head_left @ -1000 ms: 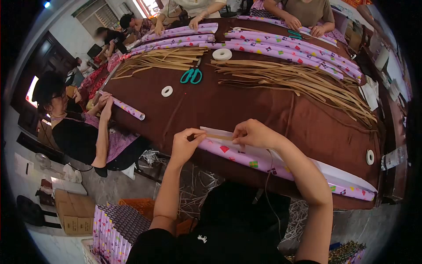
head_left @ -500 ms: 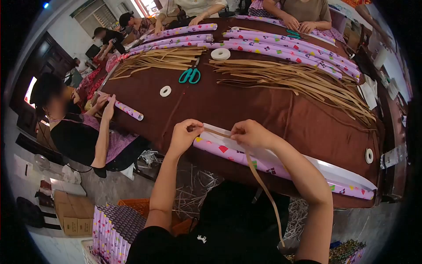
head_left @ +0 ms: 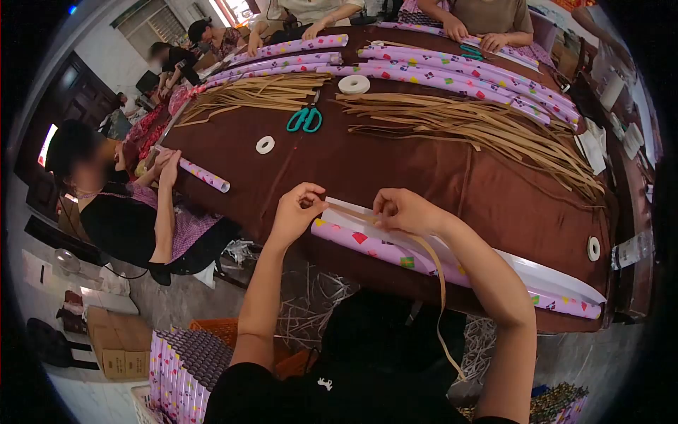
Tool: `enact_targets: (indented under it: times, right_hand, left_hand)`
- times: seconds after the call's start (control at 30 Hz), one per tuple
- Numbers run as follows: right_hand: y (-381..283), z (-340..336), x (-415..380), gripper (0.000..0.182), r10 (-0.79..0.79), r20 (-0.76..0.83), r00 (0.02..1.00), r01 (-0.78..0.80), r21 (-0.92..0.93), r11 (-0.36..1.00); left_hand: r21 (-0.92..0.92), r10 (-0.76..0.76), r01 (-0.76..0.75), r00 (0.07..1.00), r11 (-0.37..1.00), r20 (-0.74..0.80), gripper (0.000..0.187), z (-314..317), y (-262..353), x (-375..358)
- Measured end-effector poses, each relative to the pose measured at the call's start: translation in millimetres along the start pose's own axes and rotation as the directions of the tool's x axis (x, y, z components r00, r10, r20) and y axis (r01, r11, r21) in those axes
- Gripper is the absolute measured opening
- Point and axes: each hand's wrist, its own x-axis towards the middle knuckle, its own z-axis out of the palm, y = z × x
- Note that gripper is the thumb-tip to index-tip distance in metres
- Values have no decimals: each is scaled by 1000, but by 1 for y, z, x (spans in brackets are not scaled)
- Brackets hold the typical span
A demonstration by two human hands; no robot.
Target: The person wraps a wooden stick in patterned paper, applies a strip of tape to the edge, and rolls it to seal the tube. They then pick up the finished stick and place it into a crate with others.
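Note:
A long tan strip (head_left: 441, 290) lies along the white inner edge of a pink patterned wrapping paper roll (head_left: 385, 244) at the table's front. My left hand (head_left: 296, 212) is closed in a pinch on the strip's end, at the roll's left end. Farther right, my right hand (head_left: 409, 212) pinches the same strip with thumb and fingers. Past that hand the strip's loose tail arcs down in front of the table. The roll's white flap (head_left: 544, 267) stands open towards the right, partly behind my right forearm.
Bundles of tan strips (head_left: 466, 127) lie across the table, with pink rolls (head_left: 466, 74) behind. Teal-handled scissors (head_left: 305, 119) and white tape rolls (head_left: 265, 145) sit on the brown cloth (head_left: 367, 166). A co-worker (head_left: 120, 212) at left holds a roll; others work opposite.
My right hand has shifted slightly up and left, still pinching the strip. The strip's hanging tail has swung right into a wider arc. My left hand has barely moved.

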Motion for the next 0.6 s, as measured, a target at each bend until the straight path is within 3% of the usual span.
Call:
enact_targets:
  times: [0.27, 0.47, 0.6]
  right_hand:
    - [2, 2, 1, 13, 26, 45, 999, -29, 62, 998]
    - [5, 4, 4, 10, -23, -13, 1000, 23, -25, 999]
    - [5, 5, 5, 11, 34, -56, 998, -37, -66, 997]
  left_hand:
    - [124, -8, 8, 1000, 992, -6, 23, 1, 6, 4]
    - [122, -25, 23, 1000, 992, 16, 25, 2, 5, 9]
    - [131, -53, 49, 998, 990, 29, 25, 3, 9, 10]
